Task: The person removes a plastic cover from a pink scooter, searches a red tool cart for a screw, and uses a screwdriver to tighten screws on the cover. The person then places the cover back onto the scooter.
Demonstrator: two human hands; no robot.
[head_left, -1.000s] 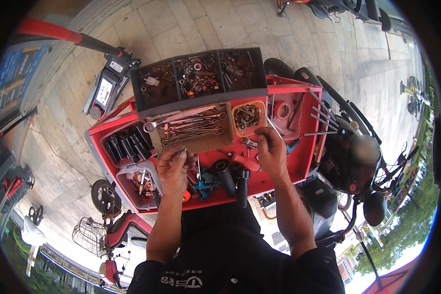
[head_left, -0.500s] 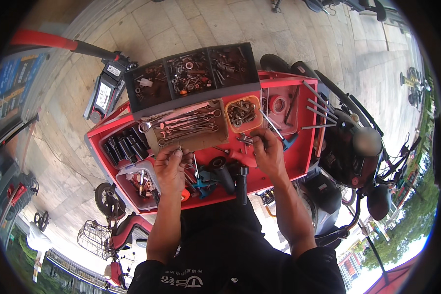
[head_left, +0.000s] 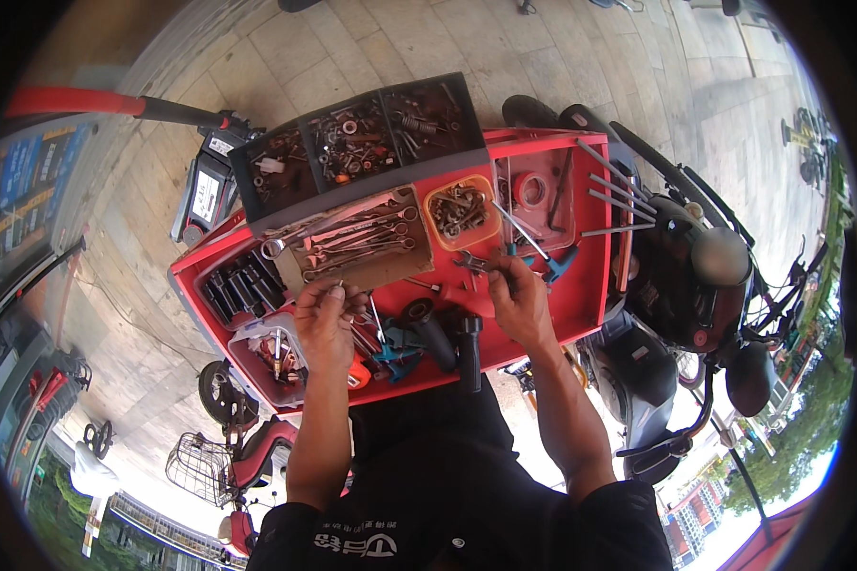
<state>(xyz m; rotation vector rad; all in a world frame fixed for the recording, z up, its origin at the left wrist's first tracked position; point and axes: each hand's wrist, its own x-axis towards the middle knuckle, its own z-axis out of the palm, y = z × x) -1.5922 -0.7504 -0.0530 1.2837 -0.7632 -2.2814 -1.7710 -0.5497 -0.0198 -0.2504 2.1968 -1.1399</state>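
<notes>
Seen from the head camera, a person's hands hover over a red tool cart (head_left: 581, 293). The left hand (head_left: 324, 322), near a cardboard tray (head_left: 395, 274) of wrenches (head_left: 364, 236), pinches a small pale piece (head_left: 341, 283). The right hand (head_left: 522, 303), toward the right edge, has fingertips drawn together below an orange tub (head_left: 468, 246); whether they grip anything cannot be told. A three-compartment bin (head_left: 371, 188) lines the far edge.

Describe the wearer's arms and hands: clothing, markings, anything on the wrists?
Left hand and right hand are ungloved, with nothing visible on the wrists. Forearms are bare below short black sleeves. The black top carries a pale print across its front.
</notes>
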